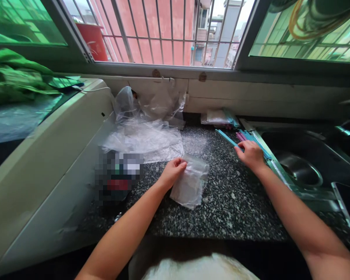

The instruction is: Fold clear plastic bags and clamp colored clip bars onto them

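Observation:
My left hand (173,172) pinches the upper left edge of a small clear plastic bag (190,186), which hangs down over the speckled countertop. Between the fingers and thumb of my right hand (251,154) is a thin light-blue strip (226,137), its far end pointing up and left. Just beyond that hand, a bunch of blue and purple strips (252,137) lies by the sink's left rim. A heap of loose clear plastic bags (146,138) spreads out behind my left hand. Whether the bag in my left hand holds anything, I cannot tell.
Packed plastic pouches (217,116) lie against the back wall. To the right is a metal sink (297,167), with a phone (348,204) at its near edge. A white appliance (55,136) bearing green cloth (14,77) bounds the left. A blurred-out item (118,179) sits beside it.

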Demonstrator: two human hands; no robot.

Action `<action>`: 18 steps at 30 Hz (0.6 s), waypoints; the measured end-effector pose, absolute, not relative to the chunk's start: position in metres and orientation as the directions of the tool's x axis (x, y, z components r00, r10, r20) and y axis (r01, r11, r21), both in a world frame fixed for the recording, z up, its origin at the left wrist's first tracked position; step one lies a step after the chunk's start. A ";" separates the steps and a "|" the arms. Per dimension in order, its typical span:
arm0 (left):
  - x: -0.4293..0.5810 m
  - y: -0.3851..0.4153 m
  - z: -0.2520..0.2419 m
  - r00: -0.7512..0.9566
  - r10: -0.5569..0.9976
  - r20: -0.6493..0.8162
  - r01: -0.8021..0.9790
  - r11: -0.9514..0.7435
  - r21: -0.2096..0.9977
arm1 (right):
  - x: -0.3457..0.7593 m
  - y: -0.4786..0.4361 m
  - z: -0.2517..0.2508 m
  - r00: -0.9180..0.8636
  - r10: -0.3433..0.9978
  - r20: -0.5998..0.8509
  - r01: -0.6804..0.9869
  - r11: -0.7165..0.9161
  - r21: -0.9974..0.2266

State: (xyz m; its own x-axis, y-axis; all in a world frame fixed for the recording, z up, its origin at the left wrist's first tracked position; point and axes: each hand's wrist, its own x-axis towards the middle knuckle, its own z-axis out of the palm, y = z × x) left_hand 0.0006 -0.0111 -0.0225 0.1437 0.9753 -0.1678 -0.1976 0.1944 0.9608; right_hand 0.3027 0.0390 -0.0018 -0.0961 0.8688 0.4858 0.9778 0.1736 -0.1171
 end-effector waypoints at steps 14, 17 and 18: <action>-0.002 -0.011 -0.023 0.167 0.965 -0.202 -0.179 0.231 0.956 | 0.209 -0.038 -0.019 -0.373 0.907 0.194 0.514 0.376 -0.771; -0.002 -0.012 -0.021 0.197 0.961 -0.192 -0.183 0.229 0.956 | 0.211 -0.036 -0.022 -0.379 0.905 0.191 0.516 0.378 -0.769; -0.002 -0.013 -0.019 0.209 0.960 -0.187 -0.187 0.227 0.956 | 0.211 -0.036 -0.022 -0.383 0.904 0.191 0.520 0.382 -0.764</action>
State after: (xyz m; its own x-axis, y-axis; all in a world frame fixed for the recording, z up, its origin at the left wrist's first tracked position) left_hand -0.0020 -0.0127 -0.0194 0.2094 0.9597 -0.1873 -0.1875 0.2274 0.9556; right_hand 0.2110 -0.0360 -0.0218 -0.3833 0.9037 0.1908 0.5199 0.3819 -0.7641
